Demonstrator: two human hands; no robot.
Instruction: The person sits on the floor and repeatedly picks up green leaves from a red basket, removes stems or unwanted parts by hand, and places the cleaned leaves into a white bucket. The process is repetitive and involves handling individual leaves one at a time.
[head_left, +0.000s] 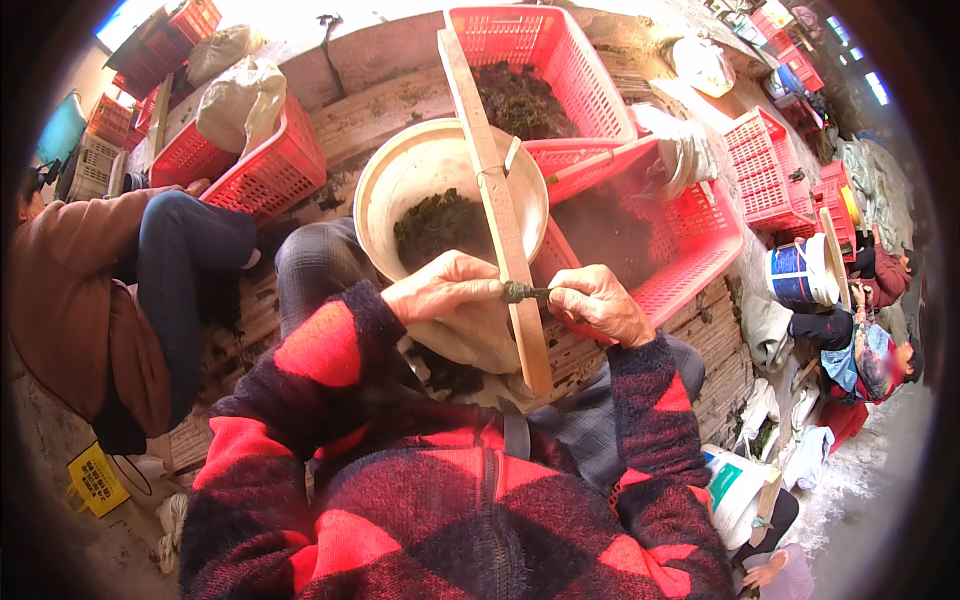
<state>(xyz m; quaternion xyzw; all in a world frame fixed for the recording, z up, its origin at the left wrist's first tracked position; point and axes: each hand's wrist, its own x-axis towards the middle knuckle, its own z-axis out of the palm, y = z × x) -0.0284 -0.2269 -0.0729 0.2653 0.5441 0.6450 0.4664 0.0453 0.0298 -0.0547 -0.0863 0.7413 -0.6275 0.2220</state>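
Observation:
My left hand (448, 288) pinches one end of a dark green knotted strand (517, 292) that looks like seaweed. From the other side, my right hand (600, 303) grips its thin tail between thumb and fingers. The knot lies over a narrow wooden board (491, 180), whether resting on it I cannot tell. That board slants across the mouth of a round cream plastic bucket (382, 180), with a tie around the board near the rim. Dark green seaweed-like pieces (442, 225) lie inside the bucket, partly hidden by the board and my left hand.
A red plastic crate (592, 75) beyond the bucket holds more dark green matter (521, 101). Another red crate (694, 259) stands at its right. A person (97, 255) sits at left near a red crate (281, 169) with a cloth sack (240, 105). Other people and buckets are at right.

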